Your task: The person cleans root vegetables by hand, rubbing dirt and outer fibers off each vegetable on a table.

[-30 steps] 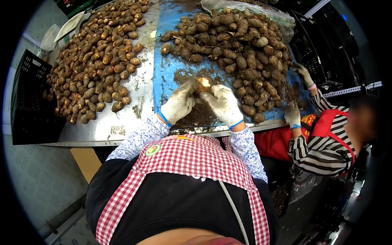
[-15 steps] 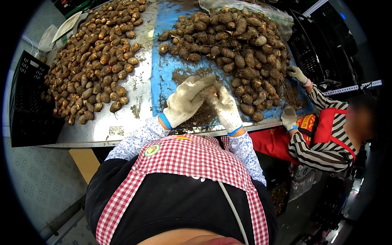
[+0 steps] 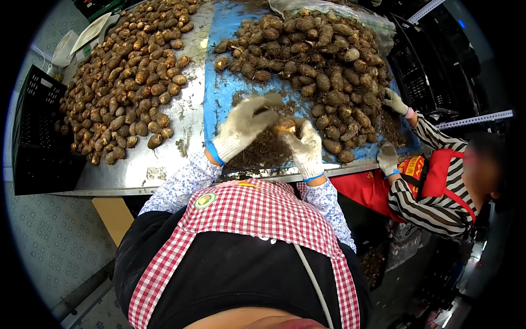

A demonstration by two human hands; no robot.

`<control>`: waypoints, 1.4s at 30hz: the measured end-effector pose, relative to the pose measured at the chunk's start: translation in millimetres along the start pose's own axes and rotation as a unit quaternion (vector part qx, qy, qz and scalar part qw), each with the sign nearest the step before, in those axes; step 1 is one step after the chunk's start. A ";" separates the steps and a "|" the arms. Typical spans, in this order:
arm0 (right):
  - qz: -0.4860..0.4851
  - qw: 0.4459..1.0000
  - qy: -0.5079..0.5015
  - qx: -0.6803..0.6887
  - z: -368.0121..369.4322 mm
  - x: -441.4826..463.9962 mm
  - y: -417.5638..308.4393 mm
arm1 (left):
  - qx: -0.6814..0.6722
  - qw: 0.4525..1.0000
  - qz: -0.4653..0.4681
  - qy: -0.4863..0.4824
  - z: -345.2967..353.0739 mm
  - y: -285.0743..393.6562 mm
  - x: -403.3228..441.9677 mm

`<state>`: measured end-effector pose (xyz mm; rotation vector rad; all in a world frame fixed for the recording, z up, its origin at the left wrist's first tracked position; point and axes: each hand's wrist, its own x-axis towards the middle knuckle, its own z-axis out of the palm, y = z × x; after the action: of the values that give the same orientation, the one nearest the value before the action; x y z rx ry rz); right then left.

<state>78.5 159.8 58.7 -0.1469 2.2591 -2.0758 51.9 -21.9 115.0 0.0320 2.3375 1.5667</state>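
My right hand (image 3: 306,147), in a dirty white knitted glove, is closed around a small brown taro (image 3: 285,126) with a pale orange end. Just left of it, my left hand (image 3: 243,127), gloved the same way, has its fingers and thumb apart with nothing between them; the fingertips are blurred. Both hands are over the blue sheet (image 3: 218,96), which is strewn with dark soil and root hairs. Beyond my right hand lies a heap of hairy, soil-covered taros (image 3: 329,82). A pile of cleaner taros (image 3: 123,98) is spread on the metal table at the left.
A black crate (image 3: 38,131) stands at the table's left end, near a white-topped scale (image 3: 90,34). At the right, a co-worker in a striped top (image 3: 430,211) has gloved hands by the heap. More black crates (image 3: 416,66) line the far right.
My left hand has drawn back to the left, away from the taro and my right hand. The taro stays in my right hand, now more exposed.
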 end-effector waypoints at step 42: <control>-0.102 0.933 0.049 -0.342 -24.7 24.7 -10.6 | -0.344 0.922 0.108 -0.142 0.9 -50.1 -0.2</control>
<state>51.3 180.4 71.7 -0.3300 3.0441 -1.2808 60.5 -41.0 69.5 0.3373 1.5062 2.2349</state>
